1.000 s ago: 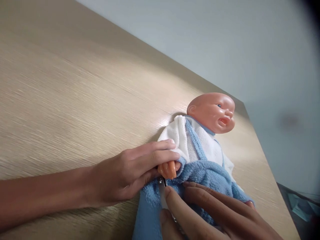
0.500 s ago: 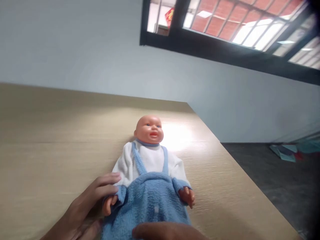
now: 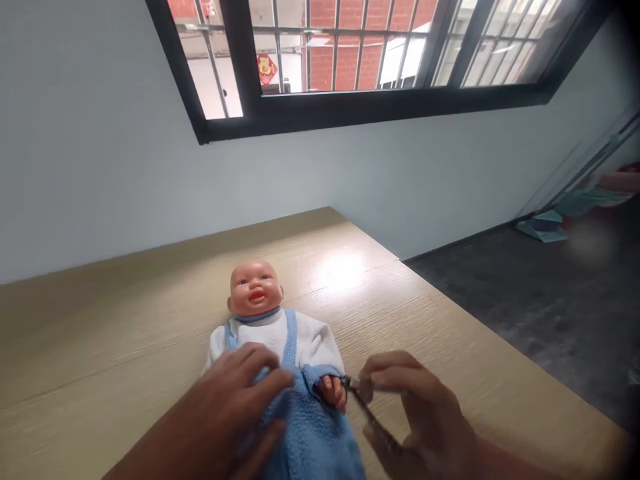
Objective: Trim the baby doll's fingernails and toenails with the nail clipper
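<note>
A plastic baby doll with a bald, peach-coloured head [image 3: 255,288] lies on its back on a light wood-grain table [image 3: 450,347], its head pointing away from the viewer toward a pale grey wall [image 3: 100,167]. The doll's face is turned up, with blue eyes and an open mouth. It wears a white terry top with a thin blue collar, and over that a fluffy light blue dungaree-style garment [image 3: 315,433] whose two narrow straps run up over the white chest. Its small moulded hand [image 3: 334,392] pokes out of a blue-cuffed sleeve on the viewer's right side. The person's left hand [image 3: 235,413] lies flat and unclenched on the doll's chest and belly, fingers spread over the blue fabric, covering the doll's other arm. The person's right hand [image 3: 415,413] sits just beside the doll's small hand and grips a small dark metal tool, likely nail clippers [image 3: 365,410], between thumb and fingers; the tip of the tool [image 3: 347,382] meets or nearly meets the doll's fingers, though whether it truly touches cannot be told. Above the wall, a black-framed window with bars [image 3: 350,67] shows red brick outside. To the right of the table lies a dark grey floor [image 3: 525,300].
</note>
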Tool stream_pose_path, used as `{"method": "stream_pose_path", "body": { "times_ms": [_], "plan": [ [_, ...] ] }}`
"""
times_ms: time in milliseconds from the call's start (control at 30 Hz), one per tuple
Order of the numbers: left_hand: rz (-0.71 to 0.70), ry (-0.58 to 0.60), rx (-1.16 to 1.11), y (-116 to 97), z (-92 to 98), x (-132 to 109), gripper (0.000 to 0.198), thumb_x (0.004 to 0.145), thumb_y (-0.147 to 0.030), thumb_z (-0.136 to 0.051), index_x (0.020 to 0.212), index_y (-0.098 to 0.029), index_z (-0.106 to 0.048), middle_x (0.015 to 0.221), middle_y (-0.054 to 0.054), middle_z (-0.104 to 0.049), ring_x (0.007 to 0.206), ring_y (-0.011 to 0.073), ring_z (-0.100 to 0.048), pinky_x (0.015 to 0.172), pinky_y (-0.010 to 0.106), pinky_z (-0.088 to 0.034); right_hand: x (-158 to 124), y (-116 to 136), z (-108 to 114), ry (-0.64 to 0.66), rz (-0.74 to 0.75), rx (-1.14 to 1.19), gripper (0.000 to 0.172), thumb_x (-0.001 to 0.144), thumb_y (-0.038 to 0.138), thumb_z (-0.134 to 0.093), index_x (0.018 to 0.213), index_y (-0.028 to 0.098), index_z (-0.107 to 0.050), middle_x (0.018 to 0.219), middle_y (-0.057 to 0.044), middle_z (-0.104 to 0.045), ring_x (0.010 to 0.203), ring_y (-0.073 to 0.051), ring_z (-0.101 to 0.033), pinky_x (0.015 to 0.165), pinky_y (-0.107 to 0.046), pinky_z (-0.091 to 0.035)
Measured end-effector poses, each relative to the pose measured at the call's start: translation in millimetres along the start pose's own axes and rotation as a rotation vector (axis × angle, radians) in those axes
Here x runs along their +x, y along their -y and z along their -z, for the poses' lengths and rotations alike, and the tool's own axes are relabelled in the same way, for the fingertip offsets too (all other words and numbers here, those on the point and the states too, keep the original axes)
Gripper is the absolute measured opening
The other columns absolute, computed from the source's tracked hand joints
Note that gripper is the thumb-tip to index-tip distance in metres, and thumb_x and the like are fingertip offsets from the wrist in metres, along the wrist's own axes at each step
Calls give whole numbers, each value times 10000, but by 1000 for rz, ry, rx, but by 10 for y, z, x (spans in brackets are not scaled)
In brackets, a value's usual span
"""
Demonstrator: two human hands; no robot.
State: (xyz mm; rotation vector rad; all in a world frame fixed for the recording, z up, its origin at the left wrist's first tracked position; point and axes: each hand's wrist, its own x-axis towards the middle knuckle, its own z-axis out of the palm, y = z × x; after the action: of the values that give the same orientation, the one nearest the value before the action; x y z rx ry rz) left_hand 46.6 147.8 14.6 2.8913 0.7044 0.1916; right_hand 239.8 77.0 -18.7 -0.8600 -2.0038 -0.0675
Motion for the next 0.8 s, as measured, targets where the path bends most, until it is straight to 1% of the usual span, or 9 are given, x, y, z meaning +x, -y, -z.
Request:
{"method": "stream_pose_path", "body": {
  "times_ms": [33,100,167,233,400,500,533,667,800],
  "plan": [
    [3,81,-55,-60,30,134,224,903,-246,-487,1107,-259,-579,1137,18,-574,961,121,-566,866,246,-500,-57,-59,13,-80,-73,30,330,859,431,-643,1101,223,-563,1021,-62,-579,935,-171,-624,754,-273,-586],
    [21,198,-183,-111,40,350,177,925,-312,-474,1031,-227,-587,1196,29,-551,1053,145,-525,967,302,-464,-213,-178,33,-217,-199,84,308,859,343,-643,1117,215,-536,1024,-68,-567,936,-174,-619,739,-279,-591],
    [45,266,-277,-90,4,487,173,932,-321,-457,928,-194,-574,1115,23,-568,1010,133,-506,951,297,-436,-393,-278,38,-326,-297,156,309,862,212,-599,1154,198,-499,1030,-78,-549,949,-168,-603,728,-270,-588],
    [44,303,-351,-38,-54,553,153,920,-322,-482,904,-192,-560,1044,3,-575,969,117,-494,924,278,-409,-546,-344,31,-376,-334,230,373,834,95,-545,1190,170,-462,1041,-91,-528,969,-166,-579,754,-283,-582],
    [95,297,-384,17,-182,562,121,903,-302,-499,946,-196,-538,984,-13,-570,904,110,-467,991,335,-351,-668,-348,27,-239,-230,260,536,748,-21,-516,1253,116,-395,1120,-111,-506,1081,-180,-545,890,-319,-559],
    [66,277,-392,16,-207,573,244,945,-337,-452,1182,-323,-506,1147,-31,-560,1025,128,-480,1040,372,-315,-653,-307,27,-204,-179,201,514,761,-5,-534,1244,122,-410,1132,-97,-536,1063,-159,-571,872,-279,-563],
    [39,280,-394,20,-210,580,251,957,-358,-435,1198,-360,-507,1191,-44,-550,1077,131,-477,1054,372,-302,-651,-295,27,-204,-186,178,493,775,22,-551,1239,137,-427,1134,-93,-549,1049,-160,-588,854,-280,-571],
    [-42,294,-396,51,-227,586,219,982,-364,-381,995,-313,-594,1121,-69,-583,1120,118,-474,1124,388,-211,-628,-255,27,-204,-324,108,379,808,242,-690,1156,215,-545,1101,-79,-609,1002,-207,-647,786,-325,-608],
    [-55,290,-400,56,-241,578,234,986,-368,-370,947,-273,-581,1030,-53,-610,1096,129,-476,1132,411,-178,-565,-207,33,-162,-404,64,346,791,349,-736,1095,244,-608,1094,-75,-631,1015,-232,-654,788,-342,-618]
  ]
}}
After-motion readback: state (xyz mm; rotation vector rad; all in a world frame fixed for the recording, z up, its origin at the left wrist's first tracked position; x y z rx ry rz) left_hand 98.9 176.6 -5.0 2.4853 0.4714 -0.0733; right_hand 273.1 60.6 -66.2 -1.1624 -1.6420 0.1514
